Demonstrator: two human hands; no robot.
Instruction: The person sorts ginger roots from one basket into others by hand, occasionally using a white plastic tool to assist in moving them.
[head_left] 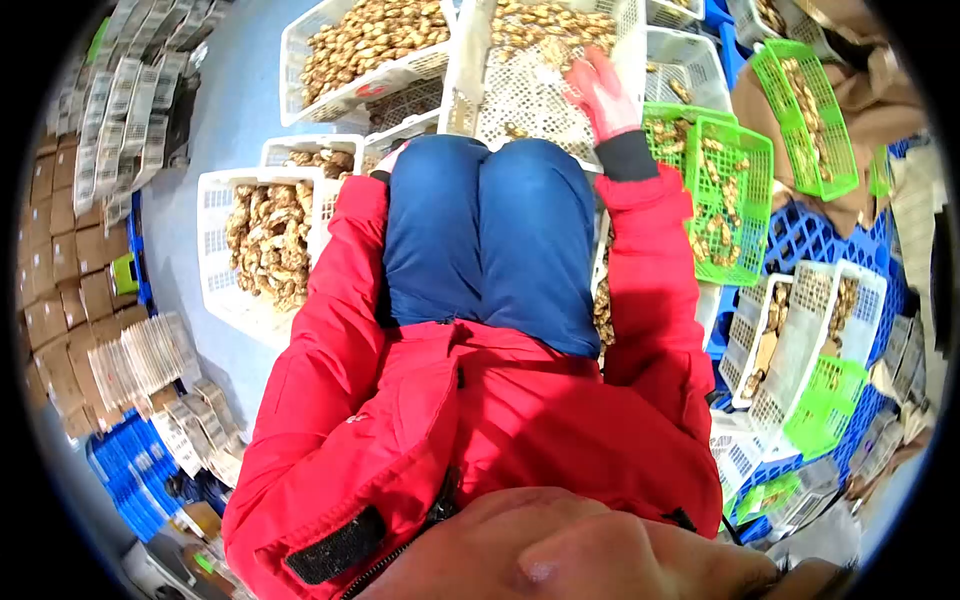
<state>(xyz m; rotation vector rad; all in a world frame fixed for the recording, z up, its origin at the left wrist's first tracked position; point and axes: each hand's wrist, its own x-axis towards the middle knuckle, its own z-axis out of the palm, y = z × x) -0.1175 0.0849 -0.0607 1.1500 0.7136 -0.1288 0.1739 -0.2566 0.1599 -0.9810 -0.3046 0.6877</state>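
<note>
Over the right part of a white perforated crate (520,95) is my right hand (603,95), its fingers bent toward the brown knobbly pieces (535,28) at the crate's far end. Whether its fingers hold a piece cannot be made out. Only a sliver of my left hand (392,158) shows, beside my left knee near the crate's left side; its fingers are hidden. Brown pieces (375,45) fill a white crate at the upper left, and larger clumps (270,240) lie in another white crate (218,255) by my left arm.
Green baskets (757,200) with small pieces stand right of my right sleeve, and another green basket (768,75) is farther right. White baskets (790,390) sit on a blue pallet (805,238). Cardboard boxes (85,285) and stacked crates (120,120) line the left.
</note>
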